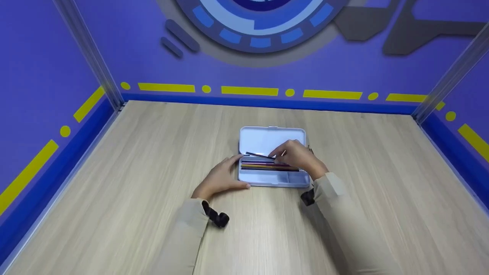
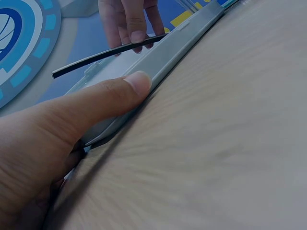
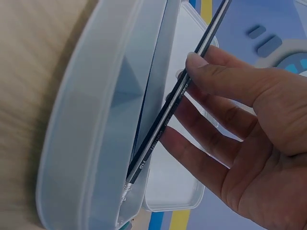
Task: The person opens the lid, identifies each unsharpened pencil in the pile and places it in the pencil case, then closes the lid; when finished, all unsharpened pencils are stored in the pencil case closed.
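Observation:
A white plastic pencil case [image 1: 263, 178] lies on the table with its lid [image 1: 263, 139] folded back. Several pencils [image 1: 263, 166], dark, red and yellowish, lie side by side in its long compartment. My right hand [image 1: 296, 156] pinches a dark pencil with silvery stripes [image 3: 168, 111] between thumb and fingers, tilted above the case. One end of that pencil dips toward the case's inside in the right wrist view. At the case's left end my left hand [image 1: 219, 177] holds it, thumb [image 2: 112, 96] against the front wall and fingers at the back, partly hidden.
The case stands on a wood-grain table [image 1: 153, 152]. Blue panels [image 1: 38, 57] with yellow marks rise at the back and both sides. Black wrist devices [image 1: 219, 219] are strapped at both sleeves.

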